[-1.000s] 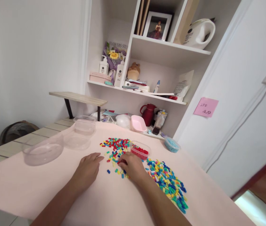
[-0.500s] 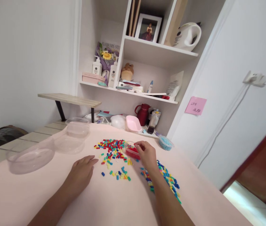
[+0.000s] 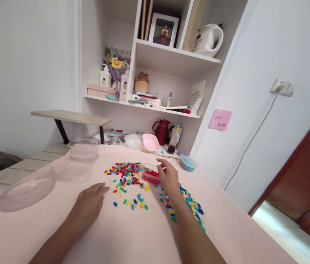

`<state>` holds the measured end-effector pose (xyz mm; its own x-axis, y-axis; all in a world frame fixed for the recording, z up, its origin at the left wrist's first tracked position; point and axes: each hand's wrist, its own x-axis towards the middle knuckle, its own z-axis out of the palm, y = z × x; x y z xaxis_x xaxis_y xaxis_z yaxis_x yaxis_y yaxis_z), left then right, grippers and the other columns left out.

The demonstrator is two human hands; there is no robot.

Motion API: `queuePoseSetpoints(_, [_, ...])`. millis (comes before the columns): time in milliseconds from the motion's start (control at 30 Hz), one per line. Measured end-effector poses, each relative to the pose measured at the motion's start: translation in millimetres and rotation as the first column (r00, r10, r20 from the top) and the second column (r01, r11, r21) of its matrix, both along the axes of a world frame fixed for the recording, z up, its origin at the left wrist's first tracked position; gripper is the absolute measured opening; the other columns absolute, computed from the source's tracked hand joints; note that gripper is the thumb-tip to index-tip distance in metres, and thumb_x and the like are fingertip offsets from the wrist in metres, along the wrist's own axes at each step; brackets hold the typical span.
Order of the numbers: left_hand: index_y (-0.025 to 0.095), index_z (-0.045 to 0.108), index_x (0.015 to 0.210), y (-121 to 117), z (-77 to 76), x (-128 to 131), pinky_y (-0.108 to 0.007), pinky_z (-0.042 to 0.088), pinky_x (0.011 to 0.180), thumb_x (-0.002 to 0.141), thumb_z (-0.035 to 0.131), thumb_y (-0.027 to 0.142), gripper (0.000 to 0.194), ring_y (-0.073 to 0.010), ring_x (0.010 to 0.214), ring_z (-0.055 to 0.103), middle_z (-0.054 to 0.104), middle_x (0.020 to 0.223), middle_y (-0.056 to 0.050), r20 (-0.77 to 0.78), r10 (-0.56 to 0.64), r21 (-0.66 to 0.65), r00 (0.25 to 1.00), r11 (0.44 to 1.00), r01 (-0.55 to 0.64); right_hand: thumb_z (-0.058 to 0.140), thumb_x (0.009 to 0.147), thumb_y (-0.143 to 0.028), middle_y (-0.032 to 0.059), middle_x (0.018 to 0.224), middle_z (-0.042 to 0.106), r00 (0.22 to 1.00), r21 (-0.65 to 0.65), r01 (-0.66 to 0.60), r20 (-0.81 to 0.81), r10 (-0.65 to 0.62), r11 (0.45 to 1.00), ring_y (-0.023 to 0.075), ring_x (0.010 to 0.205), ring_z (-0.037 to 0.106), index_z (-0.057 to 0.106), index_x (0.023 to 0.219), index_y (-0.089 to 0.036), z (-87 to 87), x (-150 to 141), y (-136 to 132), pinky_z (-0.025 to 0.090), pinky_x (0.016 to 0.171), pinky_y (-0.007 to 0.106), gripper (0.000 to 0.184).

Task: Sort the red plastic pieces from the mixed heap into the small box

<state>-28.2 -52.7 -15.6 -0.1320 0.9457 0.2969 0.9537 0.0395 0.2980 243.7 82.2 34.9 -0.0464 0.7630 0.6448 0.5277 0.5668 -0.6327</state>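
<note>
My right hand (image 3: 168,178) hovers at the right rim of a small clear container (image 3: 150,174) that holds red bricks (image 3: 151,176). Its thumb and fingers are apart, and I see nothing between them. My left hand (image 3: 89,201) lies on the pink table cover with its fingers stretched out, holding nothing. Between the hands is a scatter of small coloured bricks (image 3: 137,202). Farther back, a denser mixed pile (image 3: 124,168) has many red ones in it. Under and beside my right forearm spreads another pile (image 3: 190,203), mostly blue, green and yellow, partly hidden by the arm.
Clear plastic containers (image 3: 24,190) stand on the left of the pink cover (image 3: 122,238). A tub of light-blue pieces (image 3: 188,164) sits at the back right. Behind are a pink dish (image 3: 151,142), a red jug (image 3: 161,132) and a bottle (image 3: 174,140) below the shelves.
My right hand went from the loose bricks, where its fingers were closed, to the container of red bricks, and its fingers have since spread. The left hand stays flat. The whole view has shifted.
</note>
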Motion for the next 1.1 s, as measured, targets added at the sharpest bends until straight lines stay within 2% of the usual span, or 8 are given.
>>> queuePoseSetpoints(167, [0.025,0.065,0.123,-2,4.9,3,-0.044,0.037,0.108,0.089,0.035,0.018,0.046,-0.022,0.129,0.05,0.059,0.137,-0.006,0.005,-0.006,0.004,1.0,1.0,0.006,0.047,0.087,-0.031,0.0017,0.082,0.072,0.964,-0.095,-0.152,0.207,0.169,0.984,0.0173,0.073,0.062,0.073,0.091,-0.024,0.2,-10,-10,0.043,0.068,0.026,0.027])
queuePoseSetpoints(300, [0.026,0.065,0.122,-4,8.5,5,-0.043,0.036,0.108,0.088,0.036,0.017,0.045,-0.0213,0.129,0.05,0.06,0.137,-0.005,0.008,-0.007,-0.009,1.0,1.0,0.007,0.052,0.086,-0.027,0.0004,0.082,0.073,0.866,-0.193,-0.081,0.472,0.165,0.978,0.0179,0.079,0.064,0.074,0.086,-0.027,-0.3,-14,-18,0.038,0.065,0.024,0.022])
queuePoseSetpoints(433, [0.027,0.065,0.121,-5,9.7,6,-0.043,0.036,0.108,0.088,0.037,0.017,0.045,-0.0209,0.13,0.05,0.06,0.137,-0.005,0.012,-0.008,-0.017,1.0,1.0,0.008,0.052,0.086,-0.023,0.001,0.089,0.073,0.782,-0.223,-0.031,0.602,0.163,0.974,0.0183,0.083,0.063,0.074,0.082,-0.028,1.2,-16,-23,0.035,0.062,0.024,0.023])
queuePoseSetpoints(600, [0.026,0.065,0.121,-4,7.6,5,-0.044,0.035,0.108,0.088,0.038,0.017,0.045,-0.0217,0.13,0.049,0.059,0.138,-0.005,0.031,-0.017,-0.006,0.999,1.0,0.018,0.051,0.084,-0.018,0.0031,0.097,0.072,0.72,-0.242,-0.028,0.669,0.187,0.97,0.0187,0.09,0.062,0.075,0.082,-0.026,1.6,-18,-27,0.035,0.064,0.024,0.025])
queuePoseSetpoints(767, [0.026,0.065,0.123,-3,6.0,3,-0.043,0.036,0.108,0.088,0.038,0.018,0.045,-0.0218,0.129,0.05,0.06,0.137,-0.006,0.023,-0.018,-0.002,1.0,1.0,0.018,0.052,0.084,-0.02,0.0018,0.099,0.071,0.734,-0.325,-0.113,0.609,0.299,0.939,0.0162,0.089,0.062,0.075,0.085,-0.026,0.2,-20,-27,0.038,0.069,0.024,0.024])
queuePoseSetpoints(833, [0.025,0.064,0.123,-3,6.5,4,-0.043,0.036,0.108,0.088,0.037,0.018,0.045,-0.0221,0.129,0.05,0.059,0.137,-0.006,0.014,-0.018,-0.005,1.0,1.0,0.018,0.052,0.084,-0.019,0.0013,0.1,0.071,0.75,-0.313,-0.105,0.598,0.282,0.944,0.0162,0.09,0.062,0.075,0.087,-0.027,-0.1,-20,-26,0.038,0.07,0.024,0.025])
queuePoseSetpoints(1000, [0.025,0.065,0.122,-6,8.4,5,-0.044,0.035,0.108,0.088,0.037,0.017,0.045,-0.0215,0.13,0.049,0.059,0.137,-0.006,0.023,-0.023,-0.016,0.999,1.0,0.024,0.05,0.084,-0.017,0.002,0.096,0.072,0.751,-0.244,0.033,0.646,0.137,0.969,0.0195,0.09,0.063,0.074,0.084,-0.027,-1.6,-20,-27,0.035,0.065,0.025,0.026])
queuePoseSetpoints(1100, [0.025,0.064,0.122,-5,7.3,5,-0.044,0.035,0.108,0.088,0.037,0.018,0.045,-0.0216,0.13,0.049,0.059,0.137,-0.006,0.032,-0.027,-0.01,0.999,1.0,0.027,0.051,0.084,-0.018,0.0023,0.095,0.073,0.74,-0.275,-0.006,0.645,0.189,0.961,0.0188,0.087,0.063,0.075,0.084,-0.026,-3.4,-22,-29,0.035,0.065,0.025,0.025])
